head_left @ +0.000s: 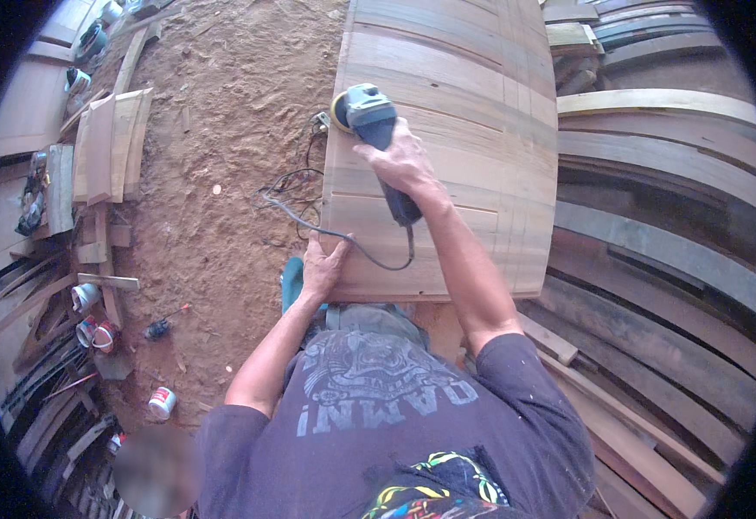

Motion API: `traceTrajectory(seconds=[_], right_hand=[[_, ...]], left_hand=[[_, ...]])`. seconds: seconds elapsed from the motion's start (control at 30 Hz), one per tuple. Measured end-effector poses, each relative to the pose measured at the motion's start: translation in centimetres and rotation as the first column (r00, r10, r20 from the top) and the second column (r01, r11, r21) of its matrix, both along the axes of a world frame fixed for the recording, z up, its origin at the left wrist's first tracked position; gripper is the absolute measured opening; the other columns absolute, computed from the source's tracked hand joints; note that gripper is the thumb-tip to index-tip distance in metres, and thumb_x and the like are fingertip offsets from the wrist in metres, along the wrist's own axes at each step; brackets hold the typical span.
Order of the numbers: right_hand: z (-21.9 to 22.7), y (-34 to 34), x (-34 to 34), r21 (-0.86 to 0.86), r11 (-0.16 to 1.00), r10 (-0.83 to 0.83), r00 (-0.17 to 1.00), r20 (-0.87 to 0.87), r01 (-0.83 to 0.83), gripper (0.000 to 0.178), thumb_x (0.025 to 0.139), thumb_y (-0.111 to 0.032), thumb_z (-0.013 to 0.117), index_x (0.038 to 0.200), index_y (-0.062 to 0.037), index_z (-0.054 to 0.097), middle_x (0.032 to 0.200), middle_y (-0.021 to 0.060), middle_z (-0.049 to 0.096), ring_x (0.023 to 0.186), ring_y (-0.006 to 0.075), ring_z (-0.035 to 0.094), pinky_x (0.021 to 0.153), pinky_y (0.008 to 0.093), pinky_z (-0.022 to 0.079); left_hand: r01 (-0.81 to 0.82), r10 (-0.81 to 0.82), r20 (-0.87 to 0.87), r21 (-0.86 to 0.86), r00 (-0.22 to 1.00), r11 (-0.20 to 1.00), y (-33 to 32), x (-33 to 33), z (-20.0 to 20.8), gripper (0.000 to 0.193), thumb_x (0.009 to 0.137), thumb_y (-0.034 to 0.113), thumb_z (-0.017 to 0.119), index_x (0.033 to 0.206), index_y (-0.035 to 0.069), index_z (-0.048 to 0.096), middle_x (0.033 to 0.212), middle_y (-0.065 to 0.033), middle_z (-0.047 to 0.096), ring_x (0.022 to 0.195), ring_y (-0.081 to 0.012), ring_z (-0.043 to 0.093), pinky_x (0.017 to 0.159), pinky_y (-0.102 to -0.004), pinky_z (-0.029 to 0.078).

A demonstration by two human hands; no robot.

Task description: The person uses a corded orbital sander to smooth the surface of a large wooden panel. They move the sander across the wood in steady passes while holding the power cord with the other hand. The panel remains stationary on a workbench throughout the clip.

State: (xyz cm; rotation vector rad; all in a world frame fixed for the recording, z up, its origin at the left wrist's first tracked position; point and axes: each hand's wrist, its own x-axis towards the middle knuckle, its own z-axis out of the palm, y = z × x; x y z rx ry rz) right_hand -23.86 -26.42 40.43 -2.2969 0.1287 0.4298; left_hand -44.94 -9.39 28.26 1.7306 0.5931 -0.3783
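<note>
My right hand (406,163) is wrapped around the body of an angle grinder (376,123), which has a blue-grey head and a yellow-edged disc. The disc sits over the far left edge of a wooden panel door (447,199) with grooved sections. From the grinder's back end, a dark power cord (378,262) loops over the door's near left part and down past its edge. My left hand (324,266) rests at the door's near left corner, thumb and fingers apart. The cord crosses right by its fingertips; whether they touch it I cannot tell.
Brown uneven ground (222,112) lies left of the door. Long stacked planks (655,233) fill the right side. Offcut boards (114,143) lean at the left, and a white-and-red bucket (162,402) stands lower left. Tangled cord (285,186) hangs beside the door.
</note>
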Motion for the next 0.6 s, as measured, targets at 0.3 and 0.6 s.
traceTrajectory(seconds=[0.3, 0.6], right_hand=[[2.1, -3.0, 0.3, -0.157, 0.986, -0.076, 0.994, -0.073, 0.064, 0.075, 0.089, -0.036, 0.084, 0.142, 0.0071, 0.053, 0.122, 0.0371, 0.075, 0.121, 0.0529, 0.072, 0.106, 0.0539, 0.056], [2.8, -11.2, 0.1, -0.204, 0.959, -0.220, 0.971, -0.089, 0.198, 0.078, 0.087, -0.038, 0.087, 0.147, 0.0018, 0.056, 0.126, 0.0292, 0.076, 0.119, 0.0444, 0.075, 0.105, 0.0507, 0.058]], left_hand=[[-0.012, 0.013, 0.063, -0.002, 0.998, 1.000, -0.3, -0.3, 1.4, 0.065, 0.097, 0.038, 0.090, 0.142, 0.000, 0.063, 0.127, -0.0201, 0.078, 0.117, -0.0280, 0.075, 0.100, -0.0433, 0.059], [-0.030, 0.033, 0.048, -0.054, 0.998, 0.998, -0.1, -0.5, 1.1, 0.062, 0.098, 0.039, 0.090, 0.140, 0.001, 0.063, 0.126, -0.0149, 0.076, 0.115, -0.0231, 0.072, 0.102, -0.0388, 0.057]])
